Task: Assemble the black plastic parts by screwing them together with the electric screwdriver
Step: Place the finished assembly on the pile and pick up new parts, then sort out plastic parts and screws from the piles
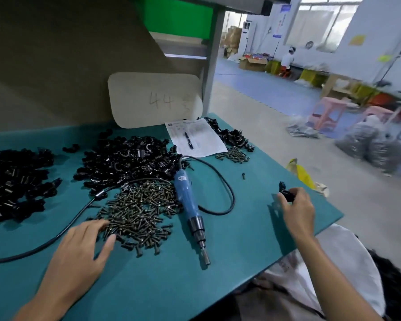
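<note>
A blue electric screwdriver (186, 200) lies on the teal table mat (160, 286), bit end toward me, its black cable (227, 193) looping to the right. Left of it spreads a pile of dark screws (139, 212). My left hand (81, 246) rests at that pile's near left edge, fingers spread and touching screws. My right hand (298, 212) is over the mat's right side, fingers closed on a small black plastic part (286, 192). Large heaps of black plastic parts (125, 161) lie behind the screws, and another heap (12, 181) at the far left.
A paper sheet with a pen (196, 137) lies at the back, beside more black parts (232, 135) and a small screw pile (233, 155). A cardboard panel marked 44 (153, 99) leans behind. A white bag (333, 262) sits by the table's right edge. One person works far off.
</note>
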